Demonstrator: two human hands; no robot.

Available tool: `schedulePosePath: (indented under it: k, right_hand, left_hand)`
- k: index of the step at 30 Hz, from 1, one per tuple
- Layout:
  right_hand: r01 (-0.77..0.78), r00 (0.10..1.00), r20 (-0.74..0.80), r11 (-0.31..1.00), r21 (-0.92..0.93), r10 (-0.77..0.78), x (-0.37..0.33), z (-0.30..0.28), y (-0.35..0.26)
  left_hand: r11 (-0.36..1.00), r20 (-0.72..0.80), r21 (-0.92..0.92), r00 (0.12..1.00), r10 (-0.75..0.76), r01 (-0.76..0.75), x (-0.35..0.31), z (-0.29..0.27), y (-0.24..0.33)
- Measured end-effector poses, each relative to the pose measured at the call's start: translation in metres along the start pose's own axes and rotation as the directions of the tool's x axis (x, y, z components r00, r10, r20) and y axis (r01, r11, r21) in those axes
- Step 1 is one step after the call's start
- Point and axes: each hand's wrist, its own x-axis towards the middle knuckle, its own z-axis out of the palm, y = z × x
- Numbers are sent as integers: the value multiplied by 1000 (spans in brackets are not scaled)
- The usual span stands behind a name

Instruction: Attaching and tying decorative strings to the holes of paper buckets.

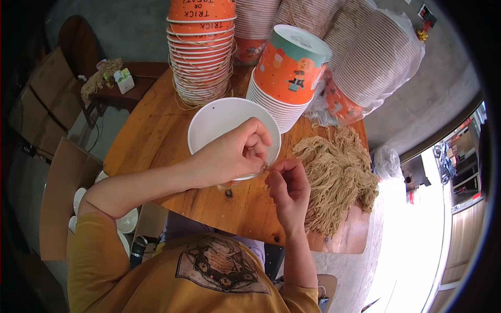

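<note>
A paper bucket (214, 122), white inside, stands on the wooden table in front of me with its mouth up. My left hand (242, 151) reaches across the mouth, its fingers curled down at the near right rim. Just outside that rim, my right hand (288, 185) pinches with thumb and forefinger. Between the two hands a short bit of thin twine (266, 168) shows at the rim. Both hands grip it at the fingertips, though the curled left fingers partly hide their hold. A heap of loose beige twine (336, 177) lies to the right of my right hand.
Behind stand a stack of orange buckets with twine handles (201, 57), an upside-down stack (292, 65) and plastic-wrapped stacks (378, 57). The wooden table (148, 141) has a curved left edge. An open cardboard box (65, 198) with white buckets sits lower left; a bench (143, 78) stands beyond.
</note>
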Motion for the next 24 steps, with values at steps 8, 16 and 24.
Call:
schedulePosePath:
  k: [8, 16, 24]
  right_hand:
    - [88, 995, -23, 976, -201, -94, 1, 5, 5]
    - [-8, 998, -59, 999, -44, 6, 1, 11, 5]
    - [-70, 997, -39, 997, 39, 71, 0, 8, 5]
  left_hand:
    - [989, 27, -111, 995, -96, 98, 1, 0, 7]
    - [990, 34, -95, 995, -98, 101, 1, 0, 3]
    - [996, -13, 60, 998, 61, -60, -2, 3, -6]
